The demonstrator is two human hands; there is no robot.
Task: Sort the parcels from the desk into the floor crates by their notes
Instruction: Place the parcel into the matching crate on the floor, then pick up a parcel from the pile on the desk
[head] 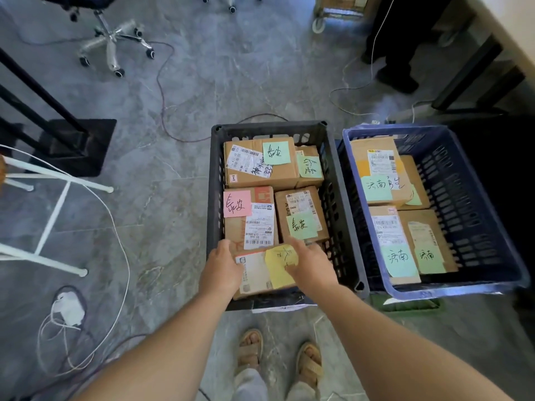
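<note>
A cardboard parcel with a yellow note (pixel 260 274) is at the near end of the black crate (pixel 212 180), held between both hands. My left hand (pixel 223 267) grips its left side and my right hand (pixel 308 263) grips its right side over the note. Several other parcels lie in the black crate, one with a pink note (pixel 237 204), others with green notes (pixel 276 152). To the right, the blue crate (pixel 463 180) holds several parcels with green notes (pixel 401 260).
Cables (pixel 121 227) trail across the grey floor on the left, with a white charger (pixel 69 309). A white stand (pixel 52 218), a black stand base (pixel 78 146) and a wheeled chair base (pixel 111 44) are on the left. Another person's legs (pixel 396 53) stand far right. My sandalled feet (pixel 278 360) are below.
</note>
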